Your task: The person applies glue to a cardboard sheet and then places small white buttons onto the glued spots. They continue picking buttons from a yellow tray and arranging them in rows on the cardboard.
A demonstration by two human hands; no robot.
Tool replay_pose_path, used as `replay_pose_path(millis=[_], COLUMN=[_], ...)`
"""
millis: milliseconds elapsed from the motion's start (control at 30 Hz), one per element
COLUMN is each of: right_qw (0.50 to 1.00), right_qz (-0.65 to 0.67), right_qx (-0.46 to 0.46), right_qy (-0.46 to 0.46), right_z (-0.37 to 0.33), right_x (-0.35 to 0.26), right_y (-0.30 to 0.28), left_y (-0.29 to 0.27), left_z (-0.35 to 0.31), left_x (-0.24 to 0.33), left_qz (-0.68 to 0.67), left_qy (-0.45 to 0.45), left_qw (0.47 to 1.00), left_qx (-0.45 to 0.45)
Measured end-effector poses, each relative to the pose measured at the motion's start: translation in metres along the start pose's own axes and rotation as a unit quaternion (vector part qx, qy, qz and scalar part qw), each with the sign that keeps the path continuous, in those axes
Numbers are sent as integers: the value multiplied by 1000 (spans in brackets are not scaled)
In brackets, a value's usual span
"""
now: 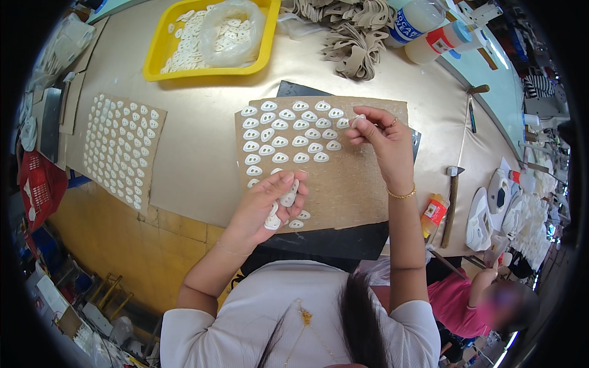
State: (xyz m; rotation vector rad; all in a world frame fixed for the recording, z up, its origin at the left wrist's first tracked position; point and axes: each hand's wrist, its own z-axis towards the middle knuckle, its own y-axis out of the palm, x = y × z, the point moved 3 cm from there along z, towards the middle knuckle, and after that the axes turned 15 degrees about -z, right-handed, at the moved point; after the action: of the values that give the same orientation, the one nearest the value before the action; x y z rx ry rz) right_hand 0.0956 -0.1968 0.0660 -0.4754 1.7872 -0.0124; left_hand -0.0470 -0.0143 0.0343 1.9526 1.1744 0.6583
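A brown cardboard sheet lies before me, with rows of small white two-holed pieces spread over its left and middle part. My left hand is closed round several of these white pieces, above the sheet's near left edge. Between thumb and forefinger, my right hand pinches a single white piece over the sheet's right side, beside the ends of the upper rows. The right fingers partly hide that piece. My left hand covers some of the lower rows.
A yellow tray with loose white pieces and a plastic bag stands at the far side. Another filled cardboard sheet lies left. Beige cut pieces, bottles, a hammer and a small bottle surround the work area. A person in pink is at lower right.
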Motion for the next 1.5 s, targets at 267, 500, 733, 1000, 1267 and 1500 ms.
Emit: replay_pose_path(millis=[267, 500, 733, 1000, 1267, 1500], right_qw=[996, 987, 980, 943, 920, 905], right_qz=[-77, -158, -197, -322, -386, -419], right_qx=[-36, -33, -25, -90, -52, -28], right_qy=[-10, 16, 8, -10, -40, -69], right_z=[9, 30, 36, 53, 55, 57], right_x=[2, 3, 2, -3, -9, -1], right_y=[-12, -22, -19, -8, -3, -4], left_y=[19, 16, 19, 20, 12, 11], left_z=[-4, -8, -7, -7, -4, -1], left_x=[3, 2, 3, 5, 6, 5], left_qz=[-36, -16, 2, 17, 26, 10], left_qy=[-12, -22, -11, -14, -5, -15], left_qw=[999, 998, 998, 998, 998, 1000], left_qx=[18, 48, 68, 60, 51, 9])
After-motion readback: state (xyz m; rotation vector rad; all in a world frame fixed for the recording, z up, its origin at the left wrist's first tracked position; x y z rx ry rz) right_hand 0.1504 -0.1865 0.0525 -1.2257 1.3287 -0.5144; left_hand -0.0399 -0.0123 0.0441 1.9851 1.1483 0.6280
